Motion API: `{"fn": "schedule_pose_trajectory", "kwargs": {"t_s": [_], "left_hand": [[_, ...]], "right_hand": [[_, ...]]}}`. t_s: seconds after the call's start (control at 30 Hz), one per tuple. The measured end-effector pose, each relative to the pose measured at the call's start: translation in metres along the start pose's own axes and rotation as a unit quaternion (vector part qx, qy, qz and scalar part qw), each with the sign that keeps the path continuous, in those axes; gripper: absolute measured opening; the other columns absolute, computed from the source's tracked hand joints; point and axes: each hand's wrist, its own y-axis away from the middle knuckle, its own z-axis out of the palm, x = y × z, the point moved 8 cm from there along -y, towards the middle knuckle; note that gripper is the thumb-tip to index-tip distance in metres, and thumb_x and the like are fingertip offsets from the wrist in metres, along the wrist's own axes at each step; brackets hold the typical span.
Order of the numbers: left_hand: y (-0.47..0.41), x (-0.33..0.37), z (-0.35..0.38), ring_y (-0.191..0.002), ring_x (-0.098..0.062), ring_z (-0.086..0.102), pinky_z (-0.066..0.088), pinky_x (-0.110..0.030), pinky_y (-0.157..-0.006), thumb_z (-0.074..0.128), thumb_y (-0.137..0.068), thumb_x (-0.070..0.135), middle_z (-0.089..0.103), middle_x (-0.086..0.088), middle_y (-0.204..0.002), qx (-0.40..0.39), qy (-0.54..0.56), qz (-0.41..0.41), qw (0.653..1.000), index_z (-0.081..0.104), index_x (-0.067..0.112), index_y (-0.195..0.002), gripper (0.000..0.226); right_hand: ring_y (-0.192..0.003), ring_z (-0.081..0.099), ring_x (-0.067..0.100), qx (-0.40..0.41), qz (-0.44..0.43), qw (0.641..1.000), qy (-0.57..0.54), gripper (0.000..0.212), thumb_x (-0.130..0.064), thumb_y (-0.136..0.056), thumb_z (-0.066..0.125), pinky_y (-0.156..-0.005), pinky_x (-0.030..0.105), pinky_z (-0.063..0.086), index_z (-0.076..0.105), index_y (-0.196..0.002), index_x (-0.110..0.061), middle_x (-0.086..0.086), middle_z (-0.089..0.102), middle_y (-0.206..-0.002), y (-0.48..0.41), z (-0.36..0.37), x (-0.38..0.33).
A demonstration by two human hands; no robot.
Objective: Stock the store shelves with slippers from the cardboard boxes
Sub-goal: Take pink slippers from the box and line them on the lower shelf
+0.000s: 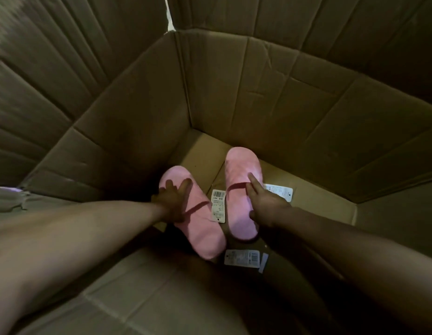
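Observation:
I look down into a deep cardboard box (234, 93). Two pink slippers lie on its bottom, side by side. My left hand (170, 201) grips the left pink slipper (198, 213) at its left edge, fingers spread over its upper. My right hand (265, 201) grips the right pink slipper (241, 189) from its right side, index finger stretched along the top. White barcode tags hang from the slippers: one tag (218, 205) lies between them, another tag (242, 257) lies below the left slipper's heel, and a third tag (280, 191) sticks out behind my right hand.
Tall creased box walls rise on all sides, with the flaps folded outward at the top. A bare patch of the box floor (202, 151) shows beyond the slippers. The near box wall (137, 298) runs under my forearms.

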Motion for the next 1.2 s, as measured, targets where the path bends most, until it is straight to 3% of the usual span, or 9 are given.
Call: {"fn": "schedule_pose_trajectory", "kwargs": {"t_s": [0.1,0.23,0.5,0.6,0.73,0.9,1.03,1.13,1.2], "left_hand": [[0.000,0.012,-0.026,-0.132,-0.041,0.029,0.034,-0.046,-0.108,0.071,-0.075,0.046,0.021,-0.024,-0.144,0.047,-0.005,0.052,0.998,0.004,0.019,-0.148,0.102],[0.010,0.029,-0.064,-0.132,-0.040,0.027,0.034,-0.044,-0.107,0.073,-0.073,0.045,0.023,-0.022,-0.143,0.086,-0.068,0.110,0.988,0.014,0.017,-0.146,0.098],[0.101,0.021,-0.184,-0.122,-0.028,0.040,0.042,-0.034,-0.076,0.068,-0.073,0.040,0.040,-0.010,-0.128,0.218,-0.178,0.124,0.951,0.037,0.017,-0.136,0.073],[0.160,0.013,-0.226,-0.125,-0.023,0.038,0.039,-0.041,-0.090,0.063,-0.072,0.046,0.041,-0.004,-0.130,0.292,-0.190,0.132,0.928,0.043,0.023,-0.132,0.067],[0.246,-0.013,-0.275,-0.124,-0.020,0.043,0.039,-0.030,-0.101,0.035,-0.047,0.068,0.048,-0.004,-0.131,0.399,-0.059,0.146,0.903,0.047,0.025,-0.135,0.099],[0.314,-0.037,-0.304,-0.125,-0.015,0.043,0.036,-0.027,-0.103,0.028,-0.039,0.072,0.049,0.004,-0.135,0.481,0.036,0.134,0.866,0.050,0.029,-0.132,0.105],[0.338,-0.038,-0.301,-0.121,-0.011,0.042,0.042,-0.029,-0.098,0.029,-0.042,0.071,0.048,0.012,-0.132,0.503,0.002,0.141,0.853,0.050,0.035,-0.131,0.098],[0.347,-0.045,-0.292,-0.120,-0.012,0.043,0.045,-0.035,-0.096,0.032,-0.044,0.070,0.050,0.012,-0.130,0.505,-0.006,0.142,0.851,0.053,0.034,-0.127,0.093],[0.357,-0.056,-0.288,-0.120,-0.014,0.045,0.043,-0.033,-0.099,0.035,-0.044,0.069,0.054,0.010,-0.128,0.517,0.011,0.146,0.843,0.056,0.031,-0.125,0.092]], "right_hand": [[-0.135,0.034,0.030,0.052,-0.006,0.999,-0.016,0.068,-0.008,-0.092,0.044,-0.099,0.036,0.041,0.007,-0.148,-0.002,0.006,-0.018,-0.157,0.002,-0.015,-0.009],[-0.141,0.025,0.026,0.118,-0.038,0.992,0.013,0.065,-0.011,-0.092,0.045,-0.110,0.032,0.031,0.013,-0.148,-0.001,0.008,-0.009,-0.158,0.014,-0.044,-0.027],[-0.134,0.035,0.027,0.245,-0.099,0.960,0.098,0.059,-0.017,-0.091,0.045,-0.102,0.030,0.036,0.024,-0.145,-0.005,0.004,0.004,-0.158,0.065,-0.148,-0.068],[-0.128,0.043,0.026,0.323,-0.135,0.931,0.105,0.052,-0.020,-0.092,0.045,-0.099,0.031,0.039,0.033,-0.141,-0.005,0.004,0.015,-0.156,0.095,-0.195,-0.082],[-0.098,0.068,0.025,0.480,-0.199,0.848,0.100,0.039,-0.015,-0.075,0.067,-0.071,0.032,0.057,0.064,-0.110,0.002,0.016,0.060,-0.125,0.146,-0.252,-0.097],[-0.092,0.068,0.028,0.573,-0.241,0.783,0.039,0.023,-0.010,-0.076,0.062,-0.085,0.025,0.044,0.065,-0.096,0.001,0.015,0.065,-0.106,0.193,-0.305,-0.117],[-0.064,0.063,0.029,0.598,-0.224,0.769,0.027,0.012,-0.006,-0.067,0.057,-0.051,0.031,0.046,0.057,-0.079,-0.005,0.010,0.062,-0.071,0.205,-0.333,-0.126],[-0.059,0.063,0.025,0.593,-0.210,0.765,0.137,0.034,-0.004,-0.055,0.076,-0.047,0.023,0.046,0.061,-0.085,-0.011,0.005,0.063,-0.064,0.210,-0.333,-0.135],[-0.068,0.060,0.025,0.608,-0.216,0.730,0.227,0.017,-0.011,-0.067,0.073,-0.055,0.027,0.052,0.069,-0.083,-0.011,0.005,0.063,-0.070,0.225,-0.326,-0.143]]}}
